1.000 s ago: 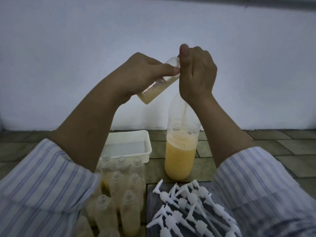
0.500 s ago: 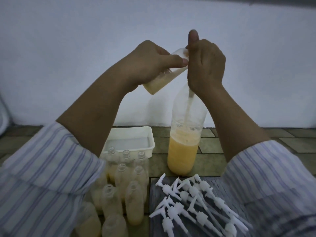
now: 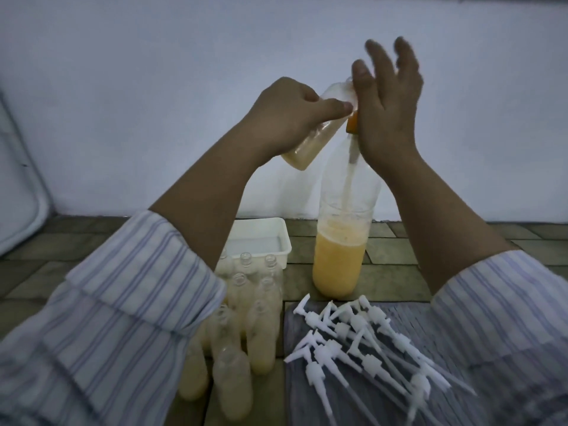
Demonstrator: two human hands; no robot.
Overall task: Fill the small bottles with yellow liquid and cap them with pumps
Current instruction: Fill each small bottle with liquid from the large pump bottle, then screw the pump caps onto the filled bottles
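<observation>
Head view, the only one. Filling step in hand: left hand (image 3: 287,118) grips a small bottle (image 3: 310,139), fingers and thumb curled round it, tilted with its mouth up toward the top of the big bottle (image 3: 341,241) and its base low to the left. A little yellow liquid sits in the low end; my guess is it is well short of full. The big bottle stands upright on the tiled floor, roughly a third full of yellow liquid, with an orange dispenser fitting (image 3: 352,123) at its neck and a tube running down inside. Right hand (image 3: 388,106) is raised over that fitting, fingers spread and straight, blurred, holding nothing; the heel of the palm is close to the fitting, contact not clear. Both forearms angle upward, striped sleeves pushed back. Next move, as I read it: bring the palm down on the dispenser while keeping the small bottle's mouth at the spout, and watch for drips past the narrow opening. Below the left arm, a cluster of small uncapped bottles (image 3: 261,327), several holding yellow liquid, stands beside a white tray (image 3: 278,238). White pumps (image 3: 353,342) lie in a heap on a grey mat, none fitted yet.
</observation>
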